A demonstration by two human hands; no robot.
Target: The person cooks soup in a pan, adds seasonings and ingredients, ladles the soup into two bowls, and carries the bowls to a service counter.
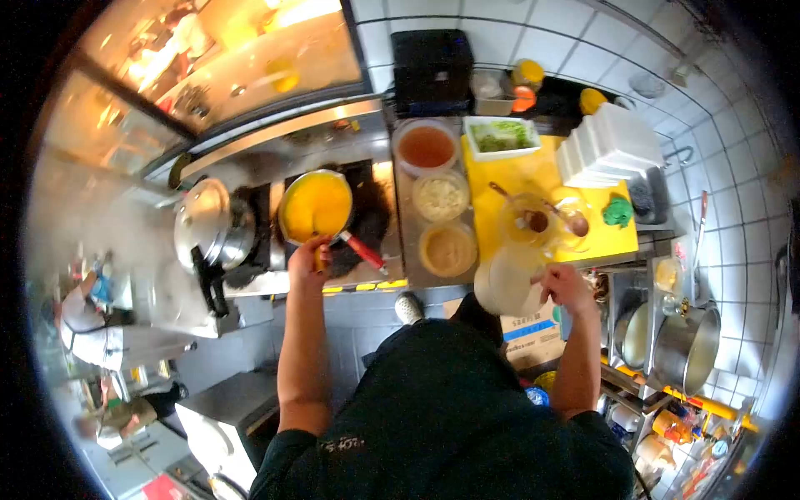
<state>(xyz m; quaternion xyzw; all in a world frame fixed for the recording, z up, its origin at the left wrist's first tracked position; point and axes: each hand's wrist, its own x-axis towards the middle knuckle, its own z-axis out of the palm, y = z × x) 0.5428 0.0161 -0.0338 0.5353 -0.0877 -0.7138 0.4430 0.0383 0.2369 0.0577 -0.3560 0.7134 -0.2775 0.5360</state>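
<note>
On the stove, a pot of yellow liquid [317,204] has its red handle pointing to the lower right. My left hand [310,257] is closed around a utensil handle at the pot's near rim; the utensil's other end is in the liquid. My right hand [568,287] grips the edge of a white round container [508,282], held tilted in front of the yellow cutting board [490,182]. Beyond it on the board are a clear bowl with brown contents [533,221] and a second clear container [573,218].
A lidded pressure cooker [208,218] stands left on the stove. Tubs of red sauce [426,146], chopped white food [441,196] and beige paste [447,249] line the counter. White foam boxes [612,142] are stacked at right. Two people are at far left.
</note>
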